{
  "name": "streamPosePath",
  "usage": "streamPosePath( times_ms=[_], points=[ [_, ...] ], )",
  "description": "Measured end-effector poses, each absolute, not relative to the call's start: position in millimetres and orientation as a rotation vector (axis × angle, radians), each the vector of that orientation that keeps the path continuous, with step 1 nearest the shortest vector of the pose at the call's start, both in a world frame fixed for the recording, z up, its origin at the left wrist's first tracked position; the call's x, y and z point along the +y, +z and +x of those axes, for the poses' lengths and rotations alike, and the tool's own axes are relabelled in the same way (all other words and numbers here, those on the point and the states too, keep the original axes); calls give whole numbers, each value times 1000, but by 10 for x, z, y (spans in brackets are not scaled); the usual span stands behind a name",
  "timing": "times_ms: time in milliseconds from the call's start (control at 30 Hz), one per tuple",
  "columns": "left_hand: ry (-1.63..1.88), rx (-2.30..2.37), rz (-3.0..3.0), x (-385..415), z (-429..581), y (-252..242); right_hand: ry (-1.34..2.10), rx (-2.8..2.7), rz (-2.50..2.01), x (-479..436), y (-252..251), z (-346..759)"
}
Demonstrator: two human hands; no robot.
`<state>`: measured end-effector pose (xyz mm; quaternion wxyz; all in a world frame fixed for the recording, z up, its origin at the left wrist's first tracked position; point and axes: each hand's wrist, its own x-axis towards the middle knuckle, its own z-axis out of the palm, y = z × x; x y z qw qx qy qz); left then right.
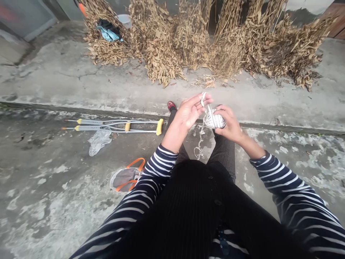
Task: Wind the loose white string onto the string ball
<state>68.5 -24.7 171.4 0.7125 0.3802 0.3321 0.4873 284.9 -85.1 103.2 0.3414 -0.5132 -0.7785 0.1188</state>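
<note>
My right hand (229, 122) grips a ball of white cord (215, 120) with dark lines across its surface, fingers wrapped around its right side. From the ball a strand runs up to my left hand (190, 110), where it loops around the fingers near their tips. The left fingers are bent toward the thumb around this strand. Below the hands, a loose, crinkled tail of the cord (199, 145) hangs between my legs. Both hands are close together in front of my body, above the knees.
A pair of crutches (115, 126) with yellow pads lies on the ground at left, beside a clear plastic bag (99, 141). Nearer is a mesh bag with orange handles (125, 179). Dried plant bundles (188, 39) line the raised concrete ledge (81, 84); dark and blue cloth (109, 33) lies on them.
</note>
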Motion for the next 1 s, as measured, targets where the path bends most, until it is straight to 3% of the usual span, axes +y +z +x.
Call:
streamPosePath(
  times_ms=[433,767,1000],
  points=[
    [983,746,401,71,767,1476,946,-1878,-1167,-1104,1259,2730],
    [628,901,1022,483,388,1199,1428,-1405,-1094,-1182,1700,2848],
    [493,535,1219,389,535,1196,1470,-1176,-1074,-1114,2023,2870]
  ],
)
